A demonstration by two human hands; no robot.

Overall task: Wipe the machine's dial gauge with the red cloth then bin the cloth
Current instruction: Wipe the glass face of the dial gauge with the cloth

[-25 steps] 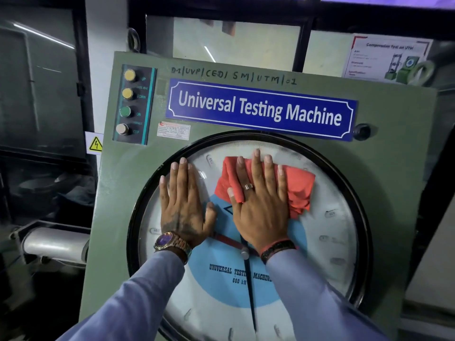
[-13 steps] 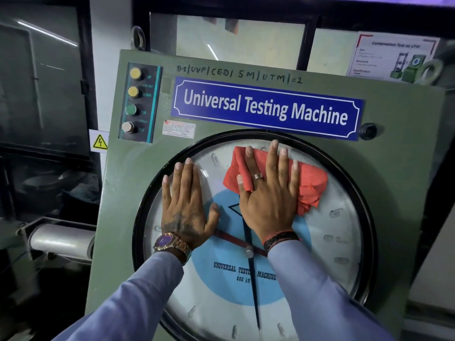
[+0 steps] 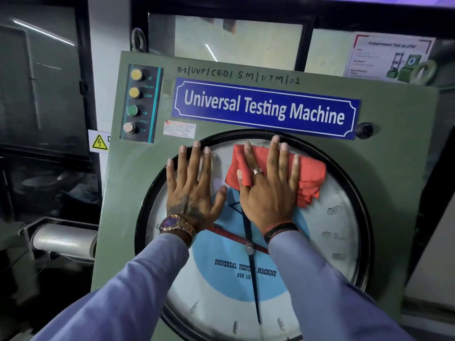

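Note:
The big round dial gauge (image 3: 339, 242) with a black rim and a white-and-blue face fills the front of the green machine (image 3: 394, 168). A crumpled red cloth (image 3: 310, 175) lies against the upper part of the glass, just under the rim. My right hand (image 3: 268, 190) presses flat on the cloth with fingers spread, middle fingertip reaching the rim. My left hand (image 3: 192, 190) rests flat and bare on the glass to the left of the cloth, fingers apart. No bin is in view.
A blue "Universal Testing Machine" nameplate (image 3: 266, 109) sits above the dial. A button panel (image 3: 140, 102) with several push buttons is at the upper left. A small black knob (image 3: 364, 130) is on the right. A metal cylinder (image 3: 64, 239) sticks out at lower left.
My right hand has slid the red cloth upward and a little to the right, up to the dial's top rim. My left hand has shifted slightly upward on the glass.

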